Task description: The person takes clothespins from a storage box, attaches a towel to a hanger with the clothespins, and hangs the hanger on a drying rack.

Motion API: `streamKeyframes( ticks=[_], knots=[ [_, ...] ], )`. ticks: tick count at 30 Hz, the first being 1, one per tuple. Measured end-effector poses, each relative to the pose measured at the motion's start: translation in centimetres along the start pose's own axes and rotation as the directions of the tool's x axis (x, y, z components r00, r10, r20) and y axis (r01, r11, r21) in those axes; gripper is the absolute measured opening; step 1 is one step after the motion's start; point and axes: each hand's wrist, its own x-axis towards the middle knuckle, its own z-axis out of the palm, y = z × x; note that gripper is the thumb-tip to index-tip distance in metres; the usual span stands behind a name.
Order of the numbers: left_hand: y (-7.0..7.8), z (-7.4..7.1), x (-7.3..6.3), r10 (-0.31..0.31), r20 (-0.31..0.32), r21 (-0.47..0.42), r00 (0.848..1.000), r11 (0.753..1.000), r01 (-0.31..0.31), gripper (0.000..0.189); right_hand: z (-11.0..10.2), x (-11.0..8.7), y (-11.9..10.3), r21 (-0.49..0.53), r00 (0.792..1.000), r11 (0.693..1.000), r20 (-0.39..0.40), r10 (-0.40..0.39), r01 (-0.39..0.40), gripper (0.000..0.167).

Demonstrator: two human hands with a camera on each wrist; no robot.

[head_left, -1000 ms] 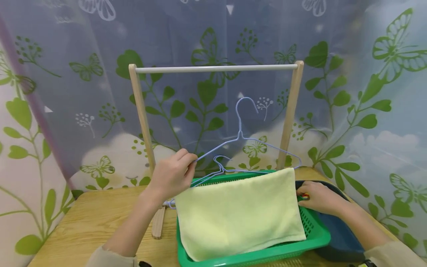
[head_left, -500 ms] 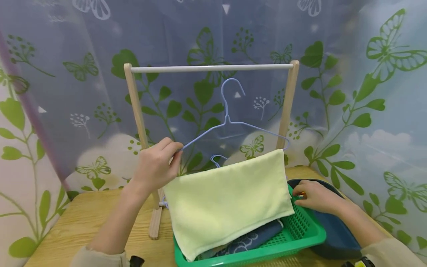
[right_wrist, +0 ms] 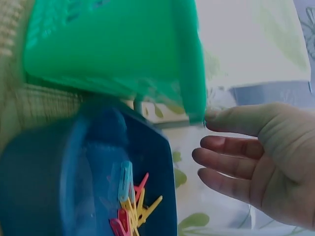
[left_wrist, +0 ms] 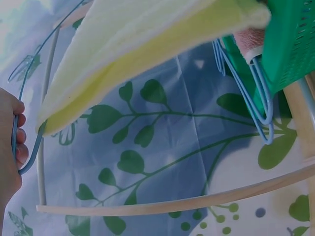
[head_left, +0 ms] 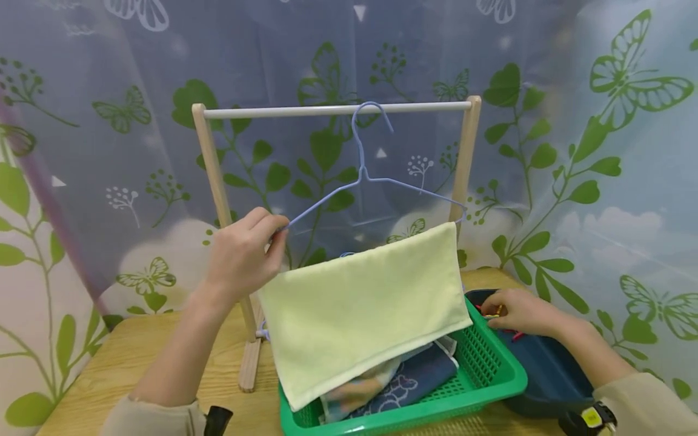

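Observation:
A light-blue wire clothes hanger (head_left: pixel 362 172) is gripped at its left shoulder by my left hand (head_left: pixel 245 251). The pale yellow towel (head_left: pixel 365 303) hangs folded over its lower bar, slanting down to the left above the green basket. The hanger's hook overlaps the white rail in the head view. My right hand (head_left: pixel 526 312) is over the dark blue bin (head_left: pixel 551 369), by the basket's right rim, fingers loosely bent and holding nothing in the right wrist view. Red, yellow and light-blue clothes pegs (right_wrist: pixel 130 206) lie in the bin.
The wooden rack (head_left: pixel 215 169) with its white rail (head_left: pixel 305 112) stands behind. The green basket (head_left: pixel 403 421) holds a dark blue patterned cloth (head_left: pixel 403 381) and other cloths. More blue hangers (left_wrist: pixel 246 93) are at the basket. A printed curtain (head_left: pixel 305 54) closes the back.
My left hand has lifted the hanger and towel up and to the left, uncovering the cloths in the basket. My right hand has stayed near the basket's right rim and the bin.

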Motion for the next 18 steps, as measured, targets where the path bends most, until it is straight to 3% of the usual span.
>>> streamKeyframes(
  ticks=[18],
  knots=[
    [-0.2, -1.0, -0.4, 0.002, -0.01, 0.01, 1.0, 1.0, -0.002, 0.011, -1.1, 3.0, 5.2, -0.122, 0.986, 0.985, 0.091, 0.138, -0.126, 0.012]
  ],
)
